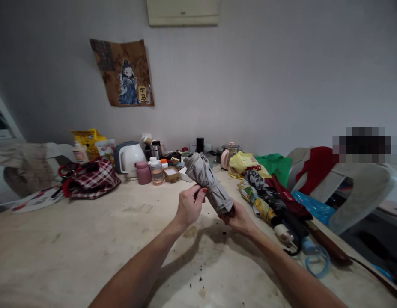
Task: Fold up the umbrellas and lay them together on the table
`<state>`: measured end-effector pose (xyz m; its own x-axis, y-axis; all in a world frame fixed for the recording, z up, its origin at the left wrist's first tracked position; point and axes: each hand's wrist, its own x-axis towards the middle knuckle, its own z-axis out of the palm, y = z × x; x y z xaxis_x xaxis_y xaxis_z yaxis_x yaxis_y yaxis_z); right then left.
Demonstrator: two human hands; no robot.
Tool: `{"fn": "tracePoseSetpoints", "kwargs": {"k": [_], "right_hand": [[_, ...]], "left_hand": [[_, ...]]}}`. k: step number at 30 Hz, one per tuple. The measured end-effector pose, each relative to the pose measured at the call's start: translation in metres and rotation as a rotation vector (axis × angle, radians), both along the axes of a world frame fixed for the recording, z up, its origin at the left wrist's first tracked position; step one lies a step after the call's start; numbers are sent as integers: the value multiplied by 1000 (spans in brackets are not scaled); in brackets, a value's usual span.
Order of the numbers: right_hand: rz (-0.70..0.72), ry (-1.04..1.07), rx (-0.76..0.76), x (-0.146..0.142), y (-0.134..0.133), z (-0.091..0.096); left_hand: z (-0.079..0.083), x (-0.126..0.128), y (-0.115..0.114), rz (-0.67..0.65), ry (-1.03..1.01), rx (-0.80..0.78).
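I hold a folded grey umbrella [207, 180] above the table, tilted with its tip pointing away and up to the left. My right hand [238, 218] is closed around its lower end at the handle. My left hand [189, 205] pinches the grey fabric at the umbrella's middle, fingers curled. The handle itself is hidden inside my right hand.
Several folded umbrellas [275, 201] lie at the right of the stained table [89, 239]. At the back stand a white kettle [129, 157], a plaid bag [91, 179], bottles, jars and a yellow bag [243, 164]. A plastic chair [362, 188] stands at the right.
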<state>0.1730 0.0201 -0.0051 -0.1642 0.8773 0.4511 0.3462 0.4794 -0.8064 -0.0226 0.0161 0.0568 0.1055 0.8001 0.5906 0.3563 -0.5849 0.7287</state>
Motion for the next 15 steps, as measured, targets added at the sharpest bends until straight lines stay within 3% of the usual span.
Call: {"fn": "tracePoseSetpoints", "kwargs": {"k": [2, 9, 15], "right_hand": [[-1, -53, -13, 0, 0, -1], [-251, -299, 78, 1, -2, -5], [-426, -472, 122, 2, -8, -4]], "left_hand": [[-2, -1, -1, -2, -33, -9], [-3, 1, -6, -26, -152, -20], [6, 8, -29, -346, -193, -53]]}}
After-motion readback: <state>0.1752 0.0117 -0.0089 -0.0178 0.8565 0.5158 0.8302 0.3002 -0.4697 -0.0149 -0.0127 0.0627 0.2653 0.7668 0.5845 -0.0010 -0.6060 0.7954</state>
